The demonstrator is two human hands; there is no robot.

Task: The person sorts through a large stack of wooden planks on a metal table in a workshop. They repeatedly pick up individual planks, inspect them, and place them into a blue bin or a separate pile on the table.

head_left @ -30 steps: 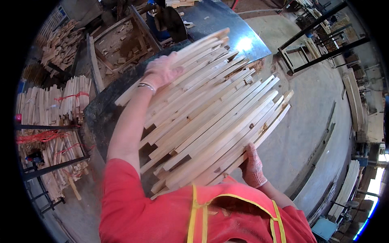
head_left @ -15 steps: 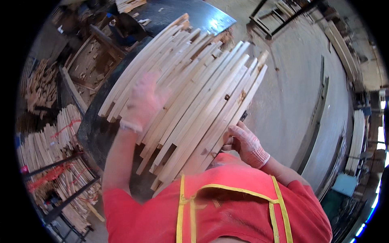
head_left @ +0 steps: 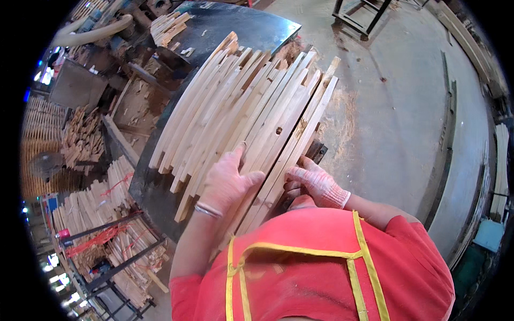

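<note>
A row of pale wooden strips (head_left: 214, 117) lies side by side on a dark metal tabletop, their ends uneven. Some carry dark knots or holes. My left hand (head_left: 227, 182), in a thin pale glove, rests on top of the strips, thumb spread from the fingers. On the right side, my right hand (head_left: 318, 186), gloved too, has its fingers curled against the outer edge of the rightmost wooden strip (head_left: 316, 117). Part of its grip is hidden. A narrow gap separates the two rightmost strips from the others.
The dark metal tabletop (head_left: 243, 22) extends beyond the strips, with short wood offcuts (head_left: 168, 28) on it. Bundled strips (head_left: 99, 214) stand in a metal rack at lower left. Sawdust (head_left: 342, 125) covers the floor on the right. A black metal frame (head_left: 350, 33) stands farther off.
My left hand has moved right across the strips and come to rest nearer my right hand. The right hand stays at the outer edge. A gap now shows between strips at the right.
</note>
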